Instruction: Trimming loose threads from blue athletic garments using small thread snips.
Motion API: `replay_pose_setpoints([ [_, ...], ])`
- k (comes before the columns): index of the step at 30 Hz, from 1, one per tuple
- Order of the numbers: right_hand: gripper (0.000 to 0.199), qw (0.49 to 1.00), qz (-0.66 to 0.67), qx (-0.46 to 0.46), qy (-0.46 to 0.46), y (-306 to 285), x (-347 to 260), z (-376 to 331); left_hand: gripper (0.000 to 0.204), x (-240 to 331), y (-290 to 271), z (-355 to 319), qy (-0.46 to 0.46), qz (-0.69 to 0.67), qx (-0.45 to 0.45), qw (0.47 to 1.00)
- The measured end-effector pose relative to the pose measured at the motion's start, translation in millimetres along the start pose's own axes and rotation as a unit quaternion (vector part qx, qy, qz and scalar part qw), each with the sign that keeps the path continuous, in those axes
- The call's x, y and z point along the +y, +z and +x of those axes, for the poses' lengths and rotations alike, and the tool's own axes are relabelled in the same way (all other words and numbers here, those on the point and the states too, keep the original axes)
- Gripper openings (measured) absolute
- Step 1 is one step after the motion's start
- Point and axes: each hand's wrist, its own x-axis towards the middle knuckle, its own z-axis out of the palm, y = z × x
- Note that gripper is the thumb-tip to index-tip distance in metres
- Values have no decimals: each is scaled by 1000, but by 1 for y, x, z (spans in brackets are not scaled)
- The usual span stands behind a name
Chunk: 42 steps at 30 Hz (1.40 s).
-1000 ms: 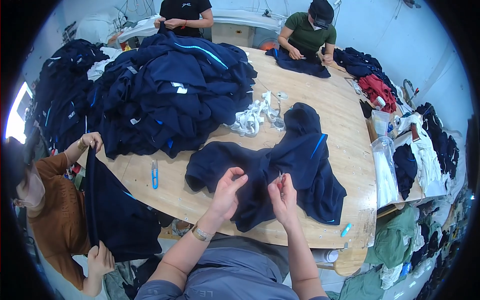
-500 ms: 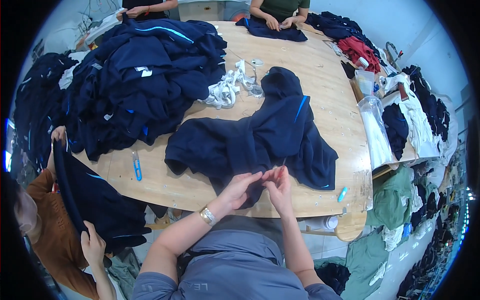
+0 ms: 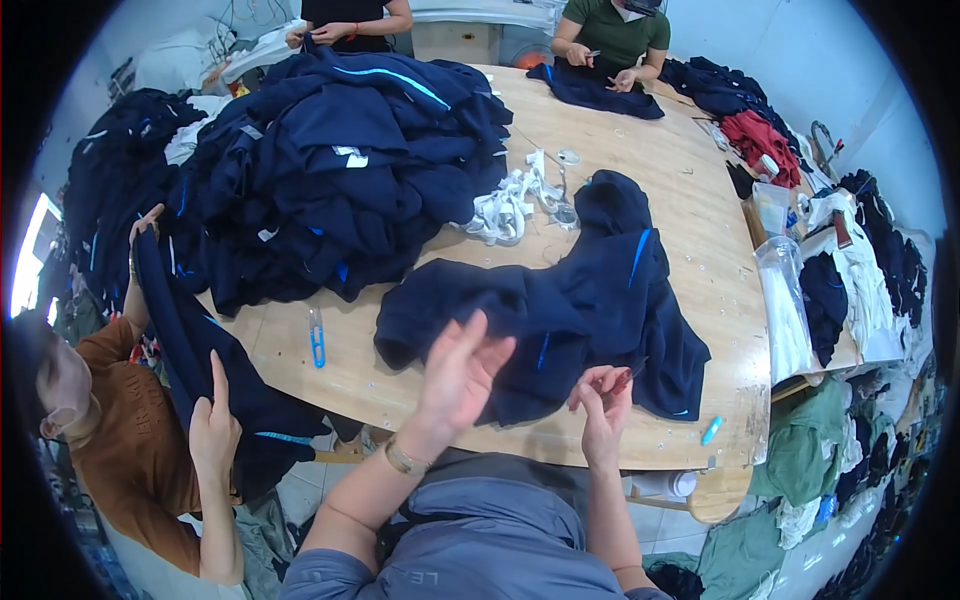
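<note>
Head view: facing a rumpled navy garment (image 3: 600, 265) spread on the wooden table (image 3: 690, 200), right of a big navy pile (image 3: 330, 190); holding the left hand (image 3: 460, 375) above the garment's near side, thumb and fingers apart; clamping the right hand (image 3: 602, 405) on a small red object (image 3: 623, 377), mostly hidden

Walls (image 3: 740, 40) are pale bluish white, with loose wires (image 3: 255, 15) hanging at the upper left. A broad, wood-toned counter (image 3: 690, 220), scuffed near its right edge, occupies the centre; a white-topped bench (image 3: 490, 12) stands beyond it, and a rounded wooden piece (image 3: 712, 508) sits below its near right corner. Flooring is pale tile (image 3: 300, 490), and strong light shows at a bright opening (image 3: 35, 250) on the left, window or doorway undetermined.
</note>
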Motion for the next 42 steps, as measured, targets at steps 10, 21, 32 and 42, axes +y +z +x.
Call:
replay_pose_setpoints([
  [10,29,965,-238,-105,29,15,4,9,17,-21,-18,-6,23,49,-49,997],
  [21,35,877,-420,-217,-83,26,-7,29,19,-17,-18,-7,88,173,-54,980],
  [32,38,863,-435,-235,-104,25,-11,37,23,-15,-18,-8,146,281,-92,944],
  [42,38,857,-444,-237,-112,24,-13,39,23,-15,-18,-8,159,305,-109,933],
])
